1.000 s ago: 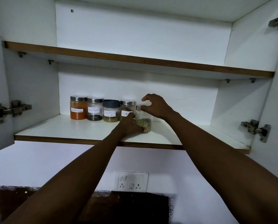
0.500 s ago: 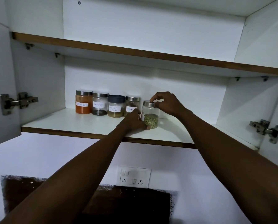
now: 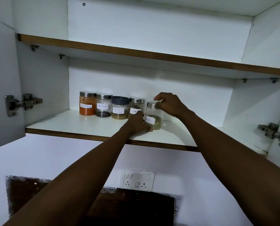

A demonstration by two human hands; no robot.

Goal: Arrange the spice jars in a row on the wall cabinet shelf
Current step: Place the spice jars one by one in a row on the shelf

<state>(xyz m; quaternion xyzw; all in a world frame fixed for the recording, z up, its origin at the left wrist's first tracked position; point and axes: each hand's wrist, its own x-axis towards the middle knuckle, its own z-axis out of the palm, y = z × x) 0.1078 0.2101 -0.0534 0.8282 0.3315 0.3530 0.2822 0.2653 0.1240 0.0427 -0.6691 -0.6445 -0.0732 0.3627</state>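
Fifth jar (image 3: 153, 117) standing upright on the lower shelf (image 3: 87, 126), lid up, label turned toward the camera, just right of the other four and a bit nearer the front edge. Left hand (image 3: 136, 123) wrapped around its lower left side, fingers curled against the glass. Right hand (image 3: 170, 104) pinching the metal lid from the right. Orange jar (image 3: 86, 103), pepper jar (image 3: 103, 106), dark-lidded jar (image 3: 119, 108) and fourth jar (image 3: 136, 106) lined up along the back wall, all upright, running left to right.
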